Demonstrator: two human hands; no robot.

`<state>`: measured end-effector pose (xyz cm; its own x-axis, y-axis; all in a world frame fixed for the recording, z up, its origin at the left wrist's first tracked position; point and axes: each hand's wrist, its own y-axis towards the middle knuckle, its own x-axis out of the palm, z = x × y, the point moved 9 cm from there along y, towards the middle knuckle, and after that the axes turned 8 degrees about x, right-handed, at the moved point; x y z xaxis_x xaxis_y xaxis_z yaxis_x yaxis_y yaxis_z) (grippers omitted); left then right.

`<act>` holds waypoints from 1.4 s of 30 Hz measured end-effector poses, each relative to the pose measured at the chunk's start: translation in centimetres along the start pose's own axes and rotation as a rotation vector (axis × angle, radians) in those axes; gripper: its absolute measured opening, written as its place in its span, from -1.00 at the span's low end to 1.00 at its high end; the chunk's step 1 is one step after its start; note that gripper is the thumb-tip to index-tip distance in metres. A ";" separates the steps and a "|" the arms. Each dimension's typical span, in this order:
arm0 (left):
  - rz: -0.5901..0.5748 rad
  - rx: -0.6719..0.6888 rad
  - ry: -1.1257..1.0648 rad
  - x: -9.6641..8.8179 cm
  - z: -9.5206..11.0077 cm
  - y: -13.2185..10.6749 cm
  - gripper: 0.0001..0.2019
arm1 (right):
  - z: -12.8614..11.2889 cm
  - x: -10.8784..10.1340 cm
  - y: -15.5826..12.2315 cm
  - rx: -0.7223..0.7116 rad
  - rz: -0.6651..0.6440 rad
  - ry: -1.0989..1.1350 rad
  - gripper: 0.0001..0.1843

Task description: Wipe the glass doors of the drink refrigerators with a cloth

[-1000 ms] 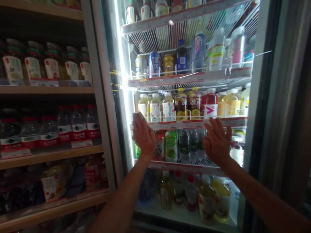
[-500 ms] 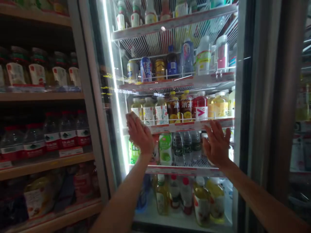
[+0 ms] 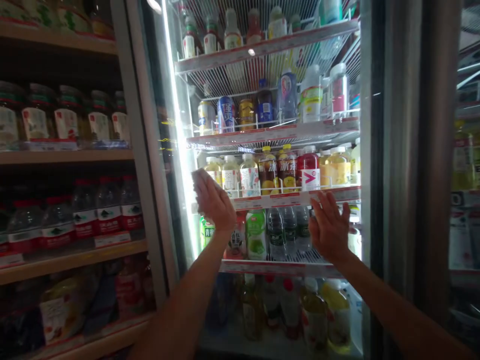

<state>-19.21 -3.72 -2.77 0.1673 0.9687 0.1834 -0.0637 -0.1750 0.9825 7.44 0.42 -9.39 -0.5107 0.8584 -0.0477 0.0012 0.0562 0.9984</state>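
Head view: one left hand [image 3: 217, 205] has its fingers extended over one pale cloth [image 3: 197, 182]; whether they grip it cannot be determined. The cloth is positioned before the left end of one cooler shelf [image 3: 258, 202]. One right hand [image 3: 330, 230], fingers partly spread, is near the shelf's right end. Above: three cans [image 3: 226, 114], one red V-label bottle [image 3: 309, 165].

Both bare arms extend forward with the backs of the hands toward the viewer. The left forearm [image 3: 183, 295] rises obliquely to the right; the left hand [image 3: 216, 204], the higher of the two, angles leftward at the wrist, its fingers close together. The right forearm [image 3: 390, 300] slants up leftward; the right hand [image 3: 330, 229] has its fingers parted.
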 end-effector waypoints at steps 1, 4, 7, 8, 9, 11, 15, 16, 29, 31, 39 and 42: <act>-0.056 0.064 -0.010 0.6 1.4 -0.4 -0.44 | -0.4 0.0 0.2 0.000 0.002 0.003 -0.34; -0.263 0.427 -0.060 2.6 6.7 -2.3 -0.43 | -1.8 0.2 1.3 -0.038 0.009 0.000 -0.35; -0.321 0.626 -0.072 2.8 6.8 -2.7 -0.43 | -2.5 0.2 2.9 -0.062 0.026 -0.022 -0.35; -0.300 0.582 -0.060 2.5 5.2 -1.9 -0.43 | -2.4 0.1 3.4 -0.061 0.029 -0.026 -0.35; -0.261 0.493 -0.042 2.0 3.0 -0.7 -0.44 | -2.3 0.2 3.8 -0.060 0.026 -0.030 -0.35; -0.155 0.261 -0.006 0.7 -1.6 1.4 -0.44 | -2.1 0.3 4.3 -0.060 0.010 -0.033 -0.34; -0.086 0.123 0.002 -0.1 -2.8 3.0 -0.40 | -2.4 0.5 4.9 -0.085 0.012 -0.035 -0.34; -0.160 0.213 -0.018 0.7 -1.0 2.9 -0.39 | -2.7 0.6 5.1 -0.096 0.021 -0.032 -0.33; -0.113 0.157 0.008 -0.2 -5.0 7.0 -0.45 | -3.5 1.5 8.3 -0.116 0.010 -0.014 -0.34; -0.121 0.211 -0.003 0.3 -3.0 6.9 -0.43 | -3.5 1.6 8.2 -0.110 0.007 -0.019 -0.35; -0.388 0.666 -0.057 5.5 7.2 5.6 -0.52 | -3.6 1.5 8.0 -0.162 0.043 -0.029 -0.36; -0.286 0.470 -0.029 4.0 2.0 9.0 -0.49 | -3.6 1.5 8.0 -0.150 0.050 -0.024 -0.34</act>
<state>-17.13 -1.76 6.84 0.1405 0.9852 -0.0983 0.4336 0.0280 0.9006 3.64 0.31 -1.33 -0.4928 0.8701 0.0037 -0.1031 -0.0627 0.9927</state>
